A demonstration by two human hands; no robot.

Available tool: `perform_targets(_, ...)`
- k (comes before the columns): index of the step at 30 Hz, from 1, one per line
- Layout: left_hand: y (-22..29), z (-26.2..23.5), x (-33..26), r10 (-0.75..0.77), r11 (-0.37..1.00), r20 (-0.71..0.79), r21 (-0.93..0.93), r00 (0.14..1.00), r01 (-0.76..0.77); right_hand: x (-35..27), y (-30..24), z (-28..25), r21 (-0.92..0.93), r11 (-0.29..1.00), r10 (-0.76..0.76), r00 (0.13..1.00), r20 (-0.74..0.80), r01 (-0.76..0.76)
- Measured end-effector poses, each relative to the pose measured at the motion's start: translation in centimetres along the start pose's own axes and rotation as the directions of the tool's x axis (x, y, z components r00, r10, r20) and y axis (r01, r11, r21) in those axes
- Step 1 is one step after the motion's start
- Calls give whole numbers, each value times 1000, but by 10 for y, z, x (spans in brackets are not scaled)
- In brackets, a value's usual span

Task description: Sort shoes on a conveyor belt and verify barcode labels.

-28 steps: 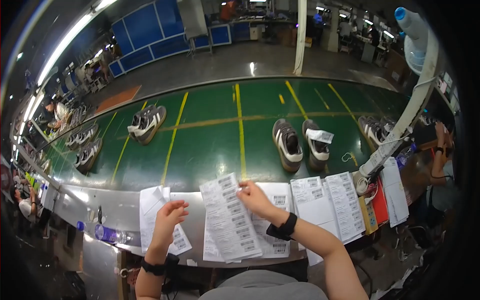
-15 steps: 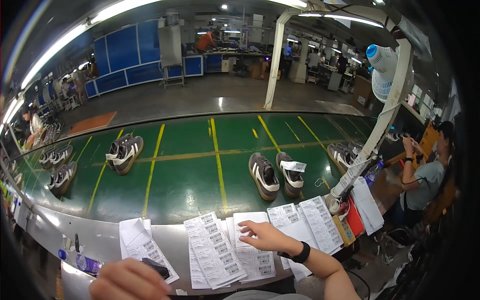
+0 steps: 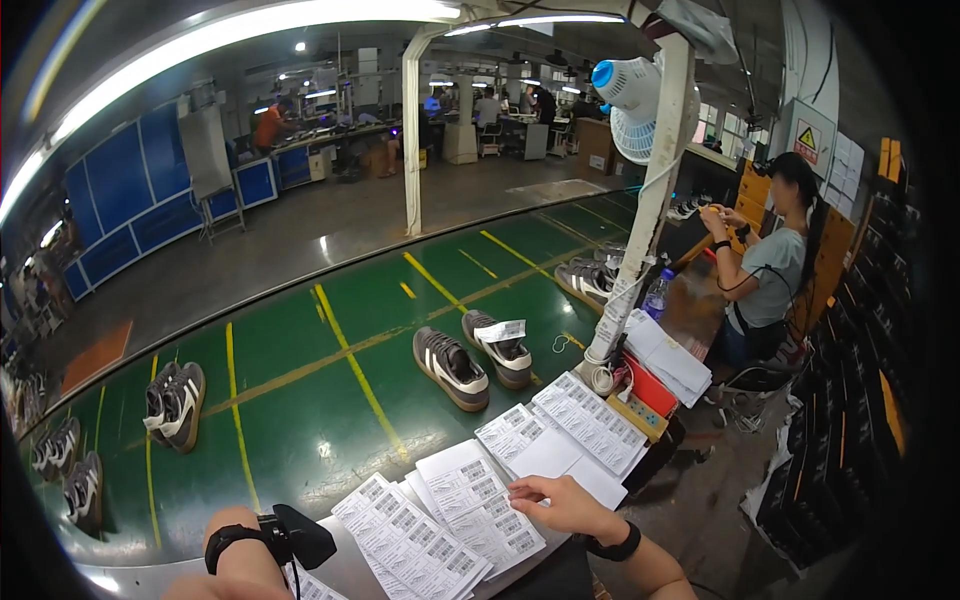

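Note:
My right hand [image 3: 560, 505] is over the right edge of a stack of printed label sheets [image 3: 475, 495], its fingers parted and slightly curved; whether they touch the paper is unclear. A black band circles that wrist. At the lower left, my left hand [image 3: 225, 585] is close to the camera and partly cut off by the lower edge, its fingers not distinguishable. Beside its strapped wrist is a black device [image 3: 303, 535]. Another fan of label sheets [image 3: 410, 540] lies between the hands. Beyond them stand two grey-and-white sneakers, a left one [image 3: 450, 370] and a right one [image 3: 505, 360] with a paper slip [image 3: 500, 331] on it.
The green belt [image 3: 300, 420] with yellow lines carries more sneakers [image 3: 180, 405] at left. More label sheets [image 3: 590, 425] lie at right, beside a power strip [image 3: 637, 415] and a white post [image 3: 640, 220] bearing a fan [image 3: 635, 110]. A seated co-worker [image 3: 775, 255] is at right.
The view has turned right, so the belt and shoes appear farther left and tilted. My left hand has shifted, now showing its strapped wrist. My right hand stays over the label sheets, nearer their right edge.

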State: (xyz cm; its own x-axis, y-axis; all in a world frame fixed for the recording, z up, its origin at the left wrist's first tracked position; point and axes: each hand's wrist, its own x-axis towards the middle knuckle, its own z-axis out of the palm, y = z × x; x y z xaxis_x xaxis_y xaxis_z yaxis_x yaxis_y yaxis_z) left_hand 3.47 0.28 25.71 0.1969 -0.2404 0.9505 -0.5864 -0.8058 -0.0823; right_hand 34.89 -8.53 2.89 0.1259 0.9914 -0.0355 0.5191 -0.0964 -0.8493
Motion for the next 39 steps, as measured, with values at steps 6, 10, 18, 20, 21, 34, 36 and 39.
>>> perform_targets(6,-17,64,17,6,981,-188,-187,982,-42,-29,-4,3,-9,1000,-15,998,-58,14)
perform_targets(10,-16,68,7,-61,971,221,-212,973,109,-41,-19,0,-75,993,-80,991,109,88)
perform_targets(18,-91,115,-146,-841,498,535,825,-83,267,-45,58,5,-396,915,5,977,214,82)
perform_targets(20,-97,106,-195,-844,332,333,940,-419,80,-43,75,9,-408,896,-85,969,230,176)
perform_targets(21,-98,95,-227,-825,290,307,951,-474,111,-40,80,12,-420,874,-167,963,210,243)
perform_targets(34,-105,-113,-334,-805,-411,-162,846,-570,340,28,26,32,-720,603,-139,934,328,343)
perform_targets(36,-106,-153,-354,-760,-554,-353,791,-546,259,35,23,32,-704,605,-171,924,342,373)
perform_targets(39,-127,-191,-370,-700,-668,-524,721,-485,185,43,62,43,-764,583,66,921,385,278)
